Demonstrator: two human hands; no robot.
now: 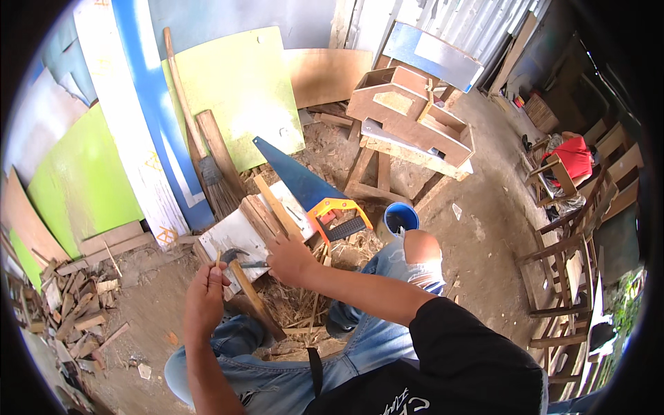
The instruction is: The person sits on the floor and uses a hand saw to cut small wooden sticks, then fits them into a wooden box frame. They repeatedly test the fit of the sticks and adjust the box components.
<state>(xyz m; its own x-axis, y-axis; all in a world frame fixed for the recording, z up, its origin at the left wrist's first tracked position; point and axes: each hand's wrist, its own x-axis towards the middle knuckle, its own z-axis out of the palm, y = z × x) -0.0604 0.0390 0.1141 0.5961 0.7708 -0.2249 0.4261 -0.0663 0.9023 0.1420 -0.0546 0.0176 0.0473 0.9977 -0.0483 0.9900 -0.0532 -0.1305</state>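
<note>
My left hand (206, 285) pinches a thin light wooden stick (218, 259) above the near end of a white low bench (225, 237). The fingers of my right hand (290, 263) are closed around a thin grey tool (257, 264); its kind is not clear, and its tip points at the left hand. Between the two hands lies a claw hammer (253, 296), its head on the bench edge and its wooden handle slanting down toward my legs. Beyond my right hand, wooden strips (266, 216) rest on the bench, next to a handsaw (339, 220) with an orange and black handle.
A blue bucket (402, 217) stands by my knee. Wood scraps (81, 311) are piled at the left, and shavings (294, 308) litter the ground below the bench. A wooden box-like piece (398, 104) sits on a trestle ahead. Wooden chair frames (564, 266) stand at the right.
</note>
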